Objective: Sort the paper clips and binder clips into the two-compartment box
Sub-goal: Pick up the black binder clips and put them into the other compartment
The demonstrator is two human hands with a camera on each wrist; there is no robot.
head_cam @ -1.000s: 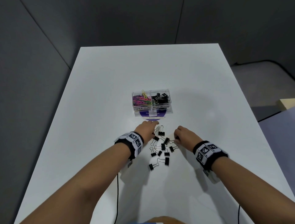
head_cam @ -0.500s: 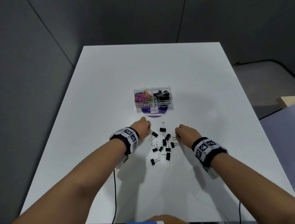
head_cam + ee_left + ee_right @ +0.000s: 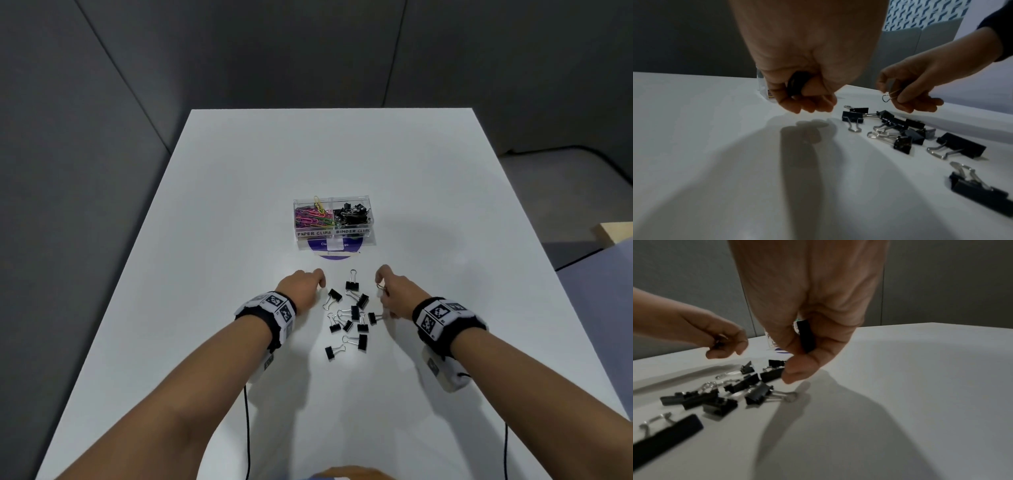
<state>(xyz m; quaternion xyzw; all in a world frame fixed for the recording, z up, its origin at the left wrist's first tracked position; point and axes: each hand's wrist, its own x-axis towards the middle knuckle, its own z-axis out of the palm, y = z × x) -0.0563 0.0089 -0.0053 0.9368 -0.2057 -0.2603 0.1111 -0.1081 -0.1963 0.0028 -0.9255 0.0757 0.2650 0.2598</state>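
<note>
A clear two-compartment box stands mid-table, with coloured paper clips in its left side and black binder clips in its right. Several loose black binder clips lie scattered between my hands. My left hand hovers just left of the pile; in the left wrist view its curled fingers grip a black binder clip. My right hand is raised just right of the pile and pinches another black binder clip, whose wire handle sticks out.
A purple disc lies under the box's front edge. The white table ends at grey wall panels behind and drops off on both sides. Two black cables trail off its near edge.
Both hands have drawn away from the pile and risen slightly, each holding a binder clip. The left hand shifted left; the right hand lifted its clip off the table.
</note>
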